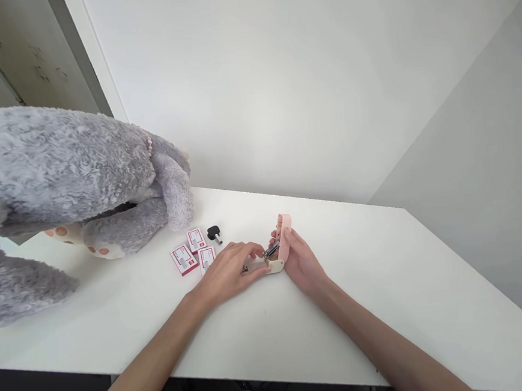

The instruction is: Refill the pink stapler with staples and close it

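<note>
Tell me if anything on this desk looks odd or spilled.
The big grey plush toy seems out of place, filling the left of the table beside three small boxes. Nothing looks spilled; the pink stapler is wide open, without obvious damage.

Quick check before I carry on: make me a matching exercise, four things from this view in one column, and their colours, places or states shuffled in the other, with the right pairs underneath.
Things
1. Stapler
2. Boxes
3. Toy
4. Right hand

Descriptions
A. Grey and furry, at the left of the view
B. Holding the raised pink part
C. Hinged open, between two hands
D. White and red, three grouped on the table

Pairs
1-C
2-D
3-A
4-B
</note>
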Demonstrator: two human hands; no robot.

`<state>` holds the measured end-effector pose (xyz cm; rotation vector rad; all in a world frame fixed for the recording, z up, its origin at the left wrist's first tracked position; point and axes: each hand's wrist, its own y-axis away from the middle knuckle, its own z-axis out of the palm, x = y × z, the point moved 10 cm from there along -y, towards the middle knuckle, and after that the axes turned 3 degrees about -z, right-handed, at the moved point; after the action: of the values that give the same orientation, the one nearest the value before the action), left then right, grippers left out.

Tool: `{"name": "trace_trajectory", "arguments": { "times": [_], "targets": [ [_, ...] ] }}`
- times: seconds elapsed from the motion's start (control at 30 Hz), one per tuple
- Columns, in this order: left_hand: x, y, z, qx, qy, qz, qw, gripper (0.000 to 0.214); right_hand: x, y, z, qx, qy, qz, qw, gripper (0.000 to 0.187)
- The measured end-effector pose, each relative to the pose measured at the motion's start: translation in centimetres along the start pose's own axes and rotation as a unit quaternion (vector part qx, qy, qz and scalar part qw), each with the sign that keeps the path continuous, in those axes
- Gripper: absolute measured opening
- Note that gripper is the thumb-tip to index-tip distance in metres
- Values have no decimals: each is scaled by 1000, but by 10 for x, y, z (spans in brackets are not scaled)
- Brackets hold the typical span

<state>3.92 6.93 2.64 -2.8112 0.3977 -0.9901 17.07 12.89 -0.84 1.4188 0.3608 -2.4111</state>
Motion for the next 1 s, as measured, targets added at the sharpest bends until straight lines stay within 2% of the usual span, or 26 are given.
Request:
{"name": "trace_trajectory", "arguments": {
  "times": [0.27, 0.43, 0.7, 0.87, 1.0],
  "targets": [
    [0, 0, 1, 1, 4, 5, 1000, 36, -4, -2, -3, 10, 7, -4, 1000, 47],
    [-1, -1, 0, 7, 4, 0, 1000, 37, -6, -4, -2, 5, 2, 1, 1000, 45],
    [6, 1, 1, -16, -16, 7, 1000, 36, -5, -6, -6, 10, -110, 4, 994, 46],
    [6, 0, 1, -15, -38, 4, 999, 35, -7, -8, -12, 8, -75, -21, 997, 53],
    [6, 0, 0, -5, -49, 8, 999, 33, -8, -9, -17, 14, -93, -16, 995, 47]
  ]
}}
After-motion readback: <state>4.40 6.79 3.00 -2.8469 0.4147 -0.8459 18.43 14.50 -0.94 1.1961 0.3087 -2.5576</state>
